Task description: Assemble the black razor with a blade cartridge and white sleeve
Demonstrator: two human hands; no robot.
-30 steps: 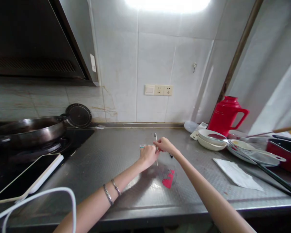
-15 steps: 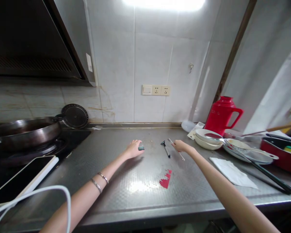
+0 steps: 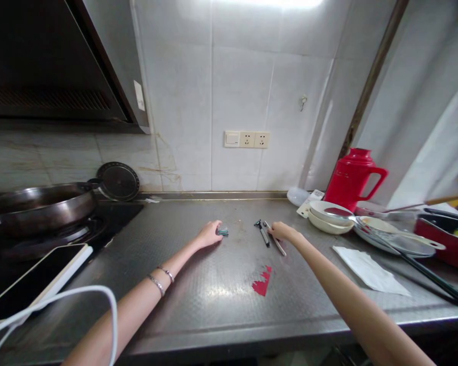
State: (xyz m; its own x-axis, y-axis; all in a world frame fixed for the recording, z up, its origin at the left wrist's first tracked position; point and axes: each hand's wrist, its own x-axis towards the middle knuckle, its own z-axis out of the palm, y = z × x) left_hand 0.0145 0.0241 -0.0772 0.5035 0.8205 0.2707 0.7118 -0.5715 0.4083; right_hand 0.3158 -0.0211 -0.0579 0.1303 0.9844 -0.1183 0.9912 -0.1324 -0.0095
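Note:
On the steel counter, my left hand is closed round the edge of a small clear and teal item. My right hand pinches a thin whitish stick, which lies slanted close to the counter. Just left of the stick is a razor with a dark head and a grey handle. A ragged piece of red material lies nearer the front edge.
A large pan sits on the stove at left, with a phone and white cable in front. At right are stacked bowls, a red thermos, a white tissue, dark chopsticks and a red pot.
The whitish stick has turned and its near end has moved left, closer to the razor. My right hand has shifted slightly. My left hand still holds the small item.

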